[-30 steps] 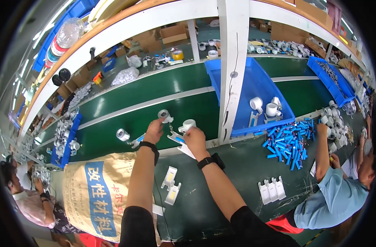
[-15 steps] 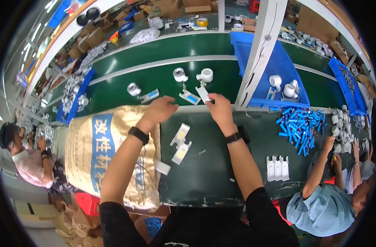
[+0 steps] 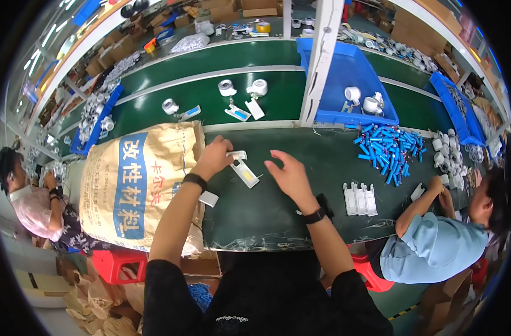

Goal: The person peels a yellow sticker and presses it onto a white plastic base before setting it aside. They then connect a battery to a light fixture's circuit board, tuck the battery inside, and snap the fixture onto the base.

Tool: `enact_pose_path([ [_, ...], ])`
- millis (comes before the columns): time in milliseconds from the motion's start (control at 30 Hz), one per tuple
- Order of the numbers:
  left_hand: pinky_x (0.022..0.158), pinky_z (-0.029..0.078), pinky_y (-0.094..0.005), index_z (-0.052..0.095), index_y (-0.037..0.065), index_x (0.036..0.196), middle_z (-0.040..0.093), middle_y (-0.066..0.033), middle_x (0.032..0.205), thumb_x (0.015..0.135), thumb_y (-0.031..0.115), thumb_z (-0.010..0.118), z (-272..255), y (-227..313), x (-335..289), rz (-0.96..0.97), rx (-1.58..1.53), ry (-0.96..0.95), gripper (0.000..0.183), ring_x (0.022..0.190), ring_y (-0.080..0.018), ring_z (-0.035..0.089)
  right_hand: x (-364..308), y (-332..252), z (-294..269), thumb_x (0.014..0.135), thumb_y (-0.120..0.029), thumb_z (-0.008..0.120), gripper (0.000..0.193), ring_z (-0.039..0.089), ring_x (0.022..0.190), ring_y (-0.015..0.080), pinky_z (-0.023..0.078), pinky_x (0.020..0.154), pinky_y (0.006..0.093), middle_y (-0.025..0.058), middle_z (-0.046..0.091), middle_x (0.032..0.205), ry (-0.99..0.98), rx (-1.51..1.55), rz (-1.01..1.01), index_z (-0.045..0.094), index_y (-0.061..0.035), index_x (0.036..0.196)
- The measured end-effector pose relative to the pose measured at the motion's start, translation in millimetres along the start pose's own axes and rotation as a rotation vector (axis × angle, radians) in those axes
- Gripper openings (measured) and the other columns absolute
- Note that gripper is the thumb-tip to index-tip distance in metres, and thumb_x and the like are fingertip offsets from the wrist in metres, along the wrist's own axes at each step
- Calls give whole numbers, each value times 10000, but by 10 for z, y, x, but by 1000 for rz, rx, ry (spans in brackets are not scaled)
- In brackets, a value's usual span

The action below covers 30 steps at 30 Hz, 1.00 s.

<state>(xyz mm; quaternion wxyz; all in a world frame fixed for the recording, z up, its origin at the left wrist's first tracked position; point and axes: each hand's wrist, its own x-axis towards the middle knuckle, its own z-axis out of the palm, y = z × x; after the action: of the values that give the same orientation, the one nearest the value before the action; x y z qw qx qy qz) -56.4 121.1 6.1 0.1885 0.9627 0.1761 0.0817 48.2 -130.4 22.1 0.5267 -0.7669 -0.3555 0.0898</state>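
My left hand (image 3: 214, 157) has its fingers closed on the end of a white plastic casing (image 3: 240, 154), which it partly hides. Just below lies a second white casing (image 3: 246, 176) with a yellow panel, flat on the dark green table. To the right of these, my right hand (image 3: 291, 176) hovers with thumb and fingers apart and nothing between them. Beyond my hands, on the green conveyor belt, sit white round-headed units (image 3: 227, 88) joined to flat casings, some holding a blue cell (image 3: 237, 113). A white rectangular piece (image 3: 209, 199) lies beside my left forearm.
A large paper sack (image 3: 129, 185) fills the table's left side. To the right are a heap of blue cells (image 3: 387, 148), a row of white casings (image 3: 360, 200) and piled white round parts (image 3: 450, 154). A blue tray (image 3: 345, 73) stands behind a white post (image 3: 322, 61). Co-workers sit on both sides.
Both hands have drawn back from the belt toward me. My right hand has let go of a white casing there; my left has taken hold of one on the table. The view has shifted.
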Motion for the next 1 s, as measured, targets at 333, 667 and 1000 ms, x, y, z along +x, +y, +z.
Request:
enact_pose_path([
  [333, 953, 514, -366, 501, 46, 1402, 627, -144, 1216, 803, 106, 819, -400, 1255, -986, -148, -924, 101, 681, 1103, -212, 621, -235, -308, -245, 974, -244, 666, 235, 301, 452, -8, 198, 393, 201, -74, 497, 664, -319, 992, 609, 647, -33, 1075],
  [667, 953, 533, -412, 304, 28, 1538, 587, -226, 1330, 994, 567, 446, 17, 1547, -1496, -289, -1847, -576, 779, 1176, -321, 614, -609, -297, -869, 916, -222, 720, 239, 640, 743, 135, 486, 687, 279, 41, 708, 844, -704, 454, 244, 694, -13, 1026],
  [1000, 968, 549, -527, 254, 184, 1557, 583, -186, 1301, 992, 134, 590, 415, 1635, -1659, -299, -2183, -470, 659, 1148, -397, 630, -827, -425, -857, 826, -106, 766, 169, 664, 744, 159, 521, 649, 287, 56, 696, 908, -198, -25, -41, 738, -71, 989],
])
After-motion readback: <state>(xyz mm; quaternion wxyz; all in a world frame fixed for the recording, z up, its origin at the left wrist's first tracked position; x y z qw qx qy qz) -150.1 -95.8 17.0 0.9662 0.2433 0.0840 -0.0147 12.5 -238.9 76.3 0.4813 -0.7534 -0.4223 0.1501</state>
